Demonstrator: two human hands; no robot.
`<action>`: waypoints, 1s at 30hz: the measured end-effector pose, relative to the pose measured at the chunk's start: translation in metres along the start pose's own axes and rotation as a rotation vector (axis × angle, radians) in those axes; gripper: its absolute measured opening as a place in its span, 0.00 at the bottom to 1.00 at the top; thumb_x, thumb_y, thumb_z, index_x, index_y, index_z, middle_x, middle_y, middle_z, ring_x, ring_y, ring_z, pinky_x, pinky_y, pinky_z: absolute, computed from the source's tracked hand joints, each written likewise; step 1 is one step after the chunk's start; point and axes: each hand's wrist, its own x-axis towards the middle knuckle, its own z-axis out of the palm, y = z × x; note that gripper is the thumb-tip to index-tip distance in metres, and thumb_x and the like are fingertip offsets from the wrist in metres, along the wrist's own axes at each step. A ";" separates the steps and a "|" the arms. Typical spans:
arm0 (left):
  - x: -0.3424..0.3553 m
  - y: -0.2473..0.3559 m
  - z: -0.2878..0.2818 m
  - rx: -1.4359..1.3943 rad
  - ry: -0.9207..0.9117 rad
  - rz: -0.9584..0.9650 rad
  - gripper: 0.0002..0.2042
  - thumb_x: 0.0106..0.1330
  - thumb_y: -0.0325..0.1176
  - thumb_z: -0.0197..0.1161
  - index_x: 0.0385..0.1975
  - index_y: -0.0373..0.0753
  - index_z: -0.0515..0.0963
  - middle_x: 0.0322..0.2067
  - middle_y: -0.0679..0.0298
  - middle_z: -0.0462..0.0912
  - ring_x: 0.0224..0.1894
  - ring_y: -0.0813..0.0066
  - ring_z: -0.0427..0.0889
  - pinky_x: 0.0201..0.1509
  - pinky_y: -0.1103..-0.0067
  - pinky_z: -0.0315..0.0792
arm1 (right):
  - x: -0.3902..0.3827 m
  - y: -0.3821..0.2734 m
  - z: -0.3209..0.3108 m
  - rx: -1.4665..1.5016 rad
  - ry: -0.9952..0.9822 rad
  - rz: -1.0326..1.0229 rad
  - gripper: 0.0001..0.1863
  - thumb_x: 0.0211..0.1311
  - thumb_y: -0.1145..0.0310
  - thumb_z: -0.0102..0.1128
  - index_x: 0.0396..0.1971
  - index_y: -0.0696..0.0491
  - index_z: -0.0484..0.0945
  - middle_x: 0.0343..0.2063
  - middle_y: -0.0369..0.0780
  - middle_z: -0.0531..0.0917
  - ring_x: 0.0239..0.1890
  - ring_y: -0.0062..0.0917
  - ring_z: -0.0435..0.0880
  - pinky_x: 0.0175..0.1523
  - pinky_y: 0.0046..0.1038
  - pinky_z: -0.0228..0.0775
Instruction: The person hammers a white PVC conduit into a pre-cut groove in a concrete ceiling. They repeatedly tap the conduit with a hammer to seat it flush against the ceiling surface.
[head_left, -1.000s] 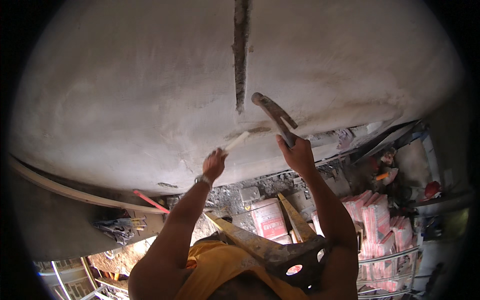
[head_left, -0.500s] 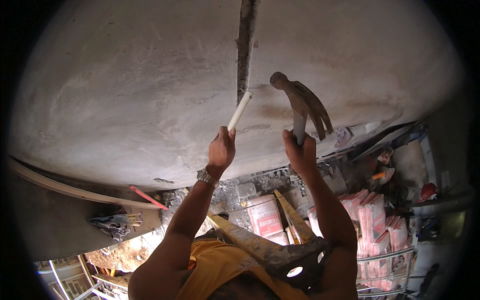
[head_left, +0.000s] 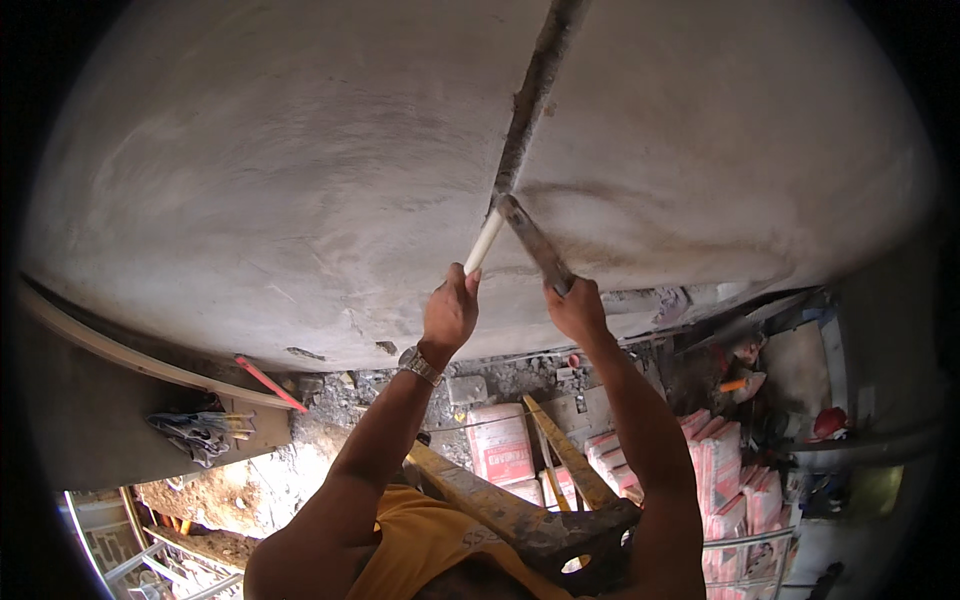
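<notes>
A pale concrete wall (head_left: 300, 190) fills the upper view, with a dark, rough groove (head_left: 532, 100) cut into it. My left hand (head_left: 450, 314), with a watch on the wrist, is closed around the lower part of a white plastic pipe (head_left: 485, 242). The pipe's upper end meets the groove's lower end. My right hand (head_left: 580, 312) grips a claw hammer (head_left: 538, 247) by its handle. The hammer slants up to the left, its head at the pipe's upper end; whether they touch, I cannot tell. The claw is hard to make out.
Below me stands a yellow stepladder (head_left: 465, 482). Red-and-white bags (head_left: 500, 445) lie behind it, with more stacked bags (head_left: 722, 465) at the right. Rubble (head_left: 385, 392) runs along the wall's foot. A red stick (head_left: 271, 384) and bundled cloth (head_left: 200, 432) are at the left.
My right hand has swung the hammer leftward, bringing its head from beside the groove to the pipe's upper end. My left hand keeps its hold on the pipe. The view has shifted slightly.
</notes>
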 end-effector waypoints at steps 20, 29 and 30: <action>-0.006 -0.012 0.013 -0.002 0.027 -0.027 0.14 0.73 0.45 0.49 0.36 0.39 0.62 0.18 0.44 0.76 0.24 0.37 0.76 0.24 0.51 0.67 | -0.038 -0.042 -0.025 0.315 0.287 -0.332 0.10 0.63 0.71 0.60 0.24 0.60 0.77 0.19 0.33 0.76 0.21 0.18 0.71 0.26 0.23 0.64; 0.000 0.011 -0.010 0.099 0.073 0.064 0.14 0.72 0.44 0.51 0.33 0.40 0.63 0.21 0.48 0.78 0.23 0.42 0.77 0.22 0.56 0.69 | -0.038 -0.001 -0.017 0.652 0.255 -0.268 0.20 0.68 0.67 0.57 0.16 0.49 0.62 0.12 0.29 0.64 0.13 0.12 0.60 0.19 0.20 0.53; 0.000 0.009 -0.011 0.103 0.066 0.060 0.14 0.72 0.44 0.52 0.33 0.40 0.63 0.21 0.48 0.78 0.23 0.42 0.77 0.22 0.56 0.69 | -0.037 -0.002 -0.019 0.730 0.238 -0.265 0.19 0.68 0.68 0.56 0.17 0.50 0.62 0.12 0.29 0.64 0.13 0.12 0.59 0.19 0.20 0.53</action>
